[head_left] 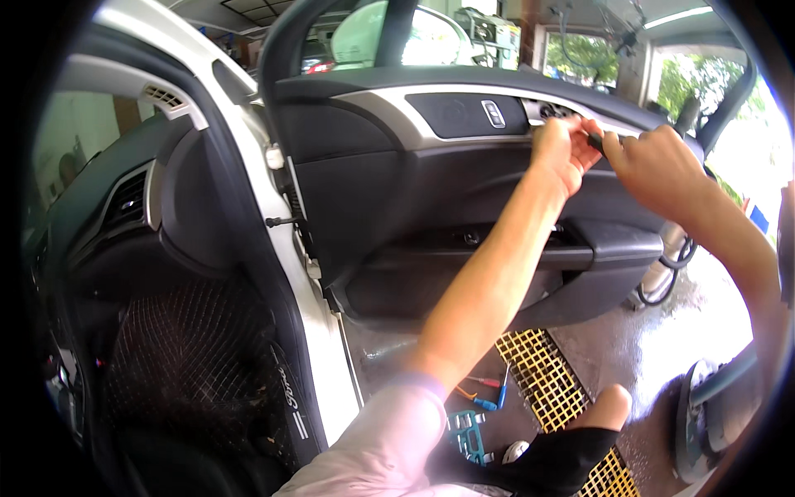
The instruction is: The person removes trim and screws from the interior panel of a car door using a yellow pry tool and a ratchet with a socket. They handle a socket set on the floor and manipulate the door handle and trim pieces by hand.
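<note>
The inner panel of an open car door (373, 199), black with silver trim, fills the middle of the view. My left hand (561, 155) is raised against the door-handle recess (551, 109) in the trim, its fingers curled and partly hidden. Close beside it, my right hand (660, 171) is closed around a dark-handled tool (595, 142). This tool points left toward the left fingers; its tip is hidden. Left of my hands sits a lock switch plate (493, 114).
Screwdrivers (503, 389) and a teal tool holder (469, 436) lie on the floor by a yellow grate (542, 377). The white door frame (290, 273) and car interior stand at left. A grey-and-teal object (704, 414) is at lower right.
</note>
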A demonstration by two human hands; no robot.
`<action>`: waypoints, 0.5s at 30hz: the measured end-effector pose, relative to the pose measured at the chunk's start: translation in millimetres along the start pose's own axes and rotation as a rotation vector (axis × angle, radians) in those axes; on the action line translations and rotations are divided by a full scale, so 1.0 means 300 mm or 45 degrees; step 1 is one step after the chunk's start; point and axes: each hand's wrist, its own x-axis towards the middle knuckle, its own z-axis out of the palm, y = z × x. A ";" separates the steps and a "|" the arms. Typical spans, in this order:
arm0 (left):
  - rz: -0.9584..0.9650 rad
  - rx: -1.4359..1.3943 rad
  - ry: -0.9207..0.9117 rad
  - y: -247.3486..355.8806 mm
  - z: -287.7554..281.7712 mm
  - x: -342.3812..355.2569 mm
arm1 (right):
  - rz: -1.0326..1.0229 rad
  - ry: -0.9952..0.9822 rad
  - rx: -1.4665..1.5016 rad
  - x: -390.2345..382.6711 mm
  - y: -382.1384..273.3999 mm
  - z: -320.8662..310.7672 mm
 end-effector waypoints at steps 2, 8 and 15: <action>0.035 0.000 0.023 -0.007 0.000 0.005 | -0.172 0.154 -0.344 0.009 -0.011 -0.022; 0.126 -0.028 0.097 0.022 -0.011 -0.029 | 0.084 0.083 0.381 0.035 -0.048 -0.009; 0.155 -0.119 0.089 0.040 -0.020 -0.026 | 0.869 -0.378 2.035 0.068 -0.109 -0.143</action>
